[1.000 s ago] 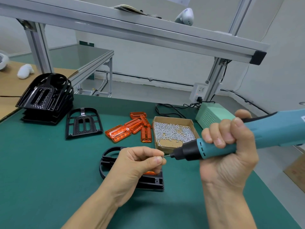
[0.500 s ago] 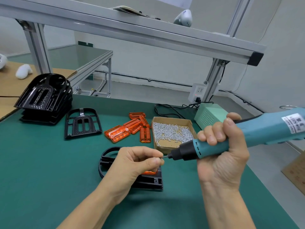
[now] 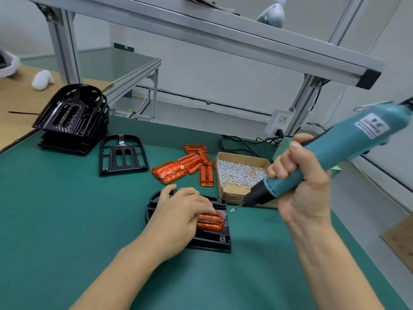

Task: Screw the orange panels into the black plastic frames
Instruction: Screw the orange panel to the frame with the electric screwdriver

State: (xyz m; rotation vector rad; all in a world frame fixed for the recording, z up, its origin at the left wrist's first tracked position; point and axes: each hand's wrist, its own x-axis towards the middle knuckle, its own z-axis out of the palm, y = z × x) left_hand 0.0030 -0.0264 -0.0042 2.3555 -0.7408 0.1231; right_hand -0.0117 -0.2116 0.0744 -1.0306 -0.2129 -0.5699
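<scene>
A black plastic frame (image 3: 214, 239) lies on the green mat in front of me with an orange panel (image 3: 211, 221) seated in it. My left hand (image 3: 181, 211) rests flat on the frame, fingers reaching onto the panel's left end. My right hand (image 3: 299, 186) grips a teal electric screwdriver (image 3: 330, 151), tilted down to the left. Its bit carries a small screw (image 3: 232, 210) just above the frame's right edge. Several loose orange panels (image 3: 183, 167) lie behind the frame, beside a cardboard box of screws (image 3: 240, 173).
A single black frame (image 3: 123, 154) and a stack of black frames (image 3: 71, 119) sit at the back left. An aluminium rack beam (image 3: 223, 39) crosses overhead. A power strip (image 3: 279, 121) and cables lie behind the screw box. The mat's right edge (image 3: 368, 253) drops off beside my right forearm.
My left hand let go at the bit tip and dropped flat onto the frame and panel. The screwdriver tilted downward, its tip now carrying a screw near the frame's right edge.
</scene>
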